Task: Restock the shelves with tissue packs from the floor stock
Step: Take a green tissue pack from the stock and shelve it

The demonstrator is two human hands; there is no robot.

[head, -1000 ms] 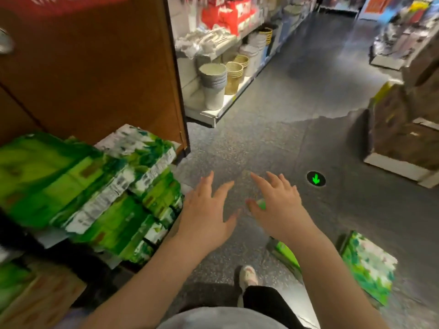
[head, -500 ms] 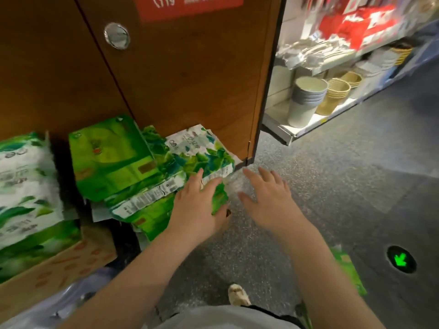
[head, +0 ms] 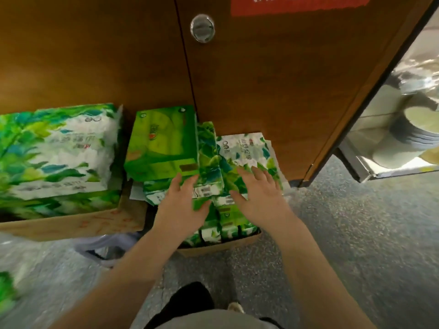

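Head view showed both hands reaching down to a pile of tissue packs on the floor, pushed up against a brown wooden cabinet (head: 261, 91). The left hand (head: 184, 205) lay flat with its fingers spread out, resting on the middle pack (head: 209, 162). The right hand (head: 257, 198) was spread out too, lying on the white and green pack (head: 247, 153) next to it. Neither hand was curled round a pack.

The packs lay right under the hands and a little ahead of them, toward the cabinet. The long side of each pack pointed away from the person, the same way the arms pointed. Both hands were about as close. The left hand was nearer the bright green pack (head: 164, 143) that lay on top, with its fingertips just beside that pack's near edge. I think the next move needs the fingers to slide down the sides of a pack to grip it.

The packs were soft and crinkly looking, with green leaves printed on shiny wrap. Some had white parts with writing. They sat in a low cardboard box (head: 221, 245) and leaned on each other, not neat. A much bigger bundle (head: 57, 153) sat in another cardboard box (head: 71, 224) to the left, well apart from the hands. The floor (head: 356, 233) was grey and speckled.
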